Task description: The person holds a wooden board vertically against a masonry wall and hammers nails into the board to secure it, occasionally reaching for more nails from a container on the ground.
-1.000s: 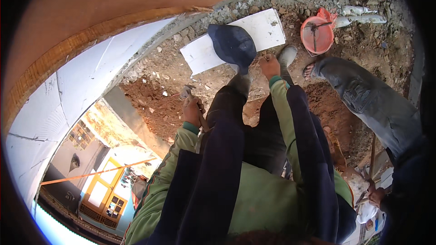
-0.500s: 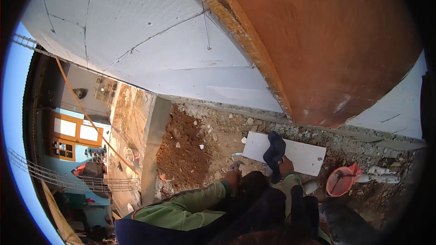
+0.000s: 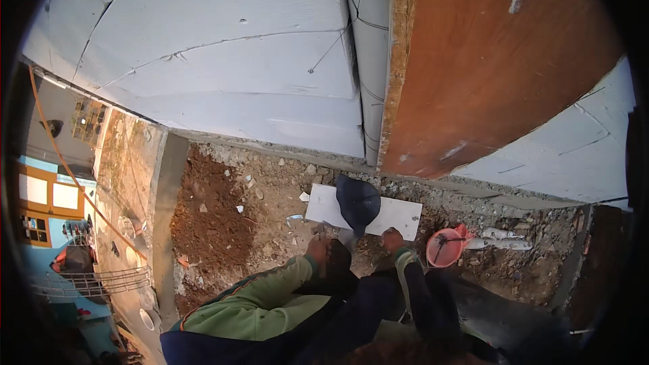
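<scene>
Outdoors, rubble-strewn reddish soil (image 3: pixel 213 230) below a pale block wall (image 3: pixel 257 81) | I see the left hand (image 3: pixel 316 249) wrapped round a slim hammer-like tool (image 3: pixel 322 269), probably for control, off the white rectangular board's (image 3: pixel 402 216) near-left corner | right hand (image 3: pixel 391 240) by its near edge, finger state untellable | navy cloth cap (image 3: pixel 358 203) across board, perhaps kept off dirt

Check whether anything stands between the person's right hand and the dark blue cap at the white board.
Nothing visible does. The right hand is below and right of the dark blue cap in the picture, with only bare white board showing in the gap.
</scene>
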{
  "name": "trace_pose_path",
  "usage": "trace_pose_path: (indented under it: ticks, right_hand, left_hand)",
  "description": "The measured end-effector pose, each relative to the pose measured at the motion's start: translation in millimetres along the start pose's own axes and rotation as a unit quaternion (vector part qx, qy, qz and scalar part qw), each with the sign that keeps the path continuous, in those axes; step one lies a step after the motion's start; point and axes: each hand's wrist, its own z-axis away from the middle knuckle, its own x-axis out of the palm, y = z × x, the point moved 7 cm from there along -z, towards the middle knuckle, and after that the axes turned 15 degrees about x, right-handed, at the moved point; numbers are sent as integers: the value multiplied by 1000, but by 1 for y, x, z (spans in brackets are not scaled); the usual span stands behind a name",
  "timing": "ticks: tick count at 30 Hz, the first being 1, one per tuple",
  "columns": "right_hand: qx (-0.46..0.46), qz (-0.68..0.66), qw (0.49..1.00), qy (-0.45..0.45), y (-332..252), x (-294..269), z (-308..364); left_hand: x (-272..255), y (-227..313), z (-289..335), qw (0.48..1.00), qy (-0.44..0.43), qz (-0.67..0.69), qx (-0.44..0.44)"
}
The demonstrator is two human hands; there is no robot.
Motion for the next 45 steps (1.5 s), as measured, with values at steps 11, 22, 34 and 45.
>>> trace_pose_path:
  ticks: [11, 22, 34, 45]
  right_hand:
    - [242, -518, 820, 7, -112, -177, 176]
    - [219, -548, 790, 170, -197, -224, 215]
    - [100, -322, 863, 377, -221, -267, 215]
    - [13, -488, 814, 314, -242, -241, 191]
  left_hand:
    - [193, 116, 41, 941, -182, 47, 282]
    - [198, 228, 85, 721, -354, -183, 567]
    - [170, 198, 84, 903, -400, -10, 156]
    - [123, 211, 47, 916, -356, 177, 56]
